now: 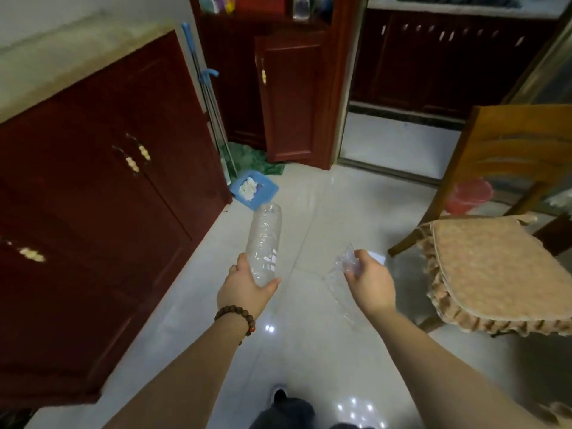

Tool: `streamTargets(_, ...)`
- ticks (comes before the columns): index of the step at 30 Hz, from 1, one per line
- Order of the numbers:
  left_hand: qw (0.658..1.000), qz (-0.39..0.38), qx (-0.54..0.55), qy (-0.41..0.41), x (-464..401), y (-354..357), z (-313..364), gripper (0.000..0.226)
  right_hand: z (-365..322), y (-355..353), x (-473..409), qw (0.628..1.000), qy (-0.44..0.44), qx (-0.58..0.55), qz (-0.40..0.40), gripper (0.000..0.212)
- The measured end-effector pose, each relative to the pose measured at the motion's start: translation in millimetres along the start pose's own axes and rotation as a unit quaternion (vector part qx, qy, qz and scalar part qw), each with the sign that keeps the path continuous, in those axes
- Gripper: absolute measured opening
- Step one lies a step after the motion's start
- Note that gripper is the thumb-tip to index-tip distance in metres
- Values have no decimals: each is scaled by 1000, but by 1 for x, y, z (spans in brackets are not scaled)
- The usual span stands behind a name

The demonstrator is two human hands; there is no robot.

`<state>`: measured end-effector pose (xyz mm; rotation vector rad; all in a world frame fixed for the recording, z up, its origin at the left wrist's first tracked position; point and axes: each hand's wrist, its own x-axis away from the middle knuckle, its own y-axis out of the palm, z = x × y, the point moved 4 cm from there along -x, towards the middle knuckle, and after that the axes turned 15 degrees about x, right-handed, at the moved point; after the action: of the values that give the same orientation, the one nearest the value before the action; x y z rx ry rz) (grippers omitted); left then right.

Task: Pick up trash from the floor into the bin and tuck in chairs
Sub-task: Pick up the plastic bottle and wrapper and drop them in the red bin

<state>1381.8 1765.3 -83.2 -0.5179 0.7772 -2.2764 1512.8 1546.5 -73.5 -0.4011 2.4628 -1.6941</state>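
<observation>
Both forearms reach out from under me over the pale tiled floor (309, 351). My left hand (244, 292) has its fingers wrapped round a clear plastic bottle (266, 239), which points away past the fingertips toward a blue dustpan (253, 188). My right hand (371, 280) pinches crumpled clear plastic (343, 274), with a cushioned wooden chair (495, 243) just beyond its knuckles

Single head view — looks forward and down, apparently standing, over floor (309, 196).
</observation>
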Motion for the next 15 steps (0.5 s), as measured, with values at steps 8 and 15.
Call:
streamTargets(8, 996, -76, -13, 48, -157, 64, 75, 72, 13, -4, -138, 996, 84, 8, 17, 17)
streamTargets(15, 985, -131, -49, 96, -309, 166, 166, 69, 61, 4, -307, 990, 139, 4, 32, 29)
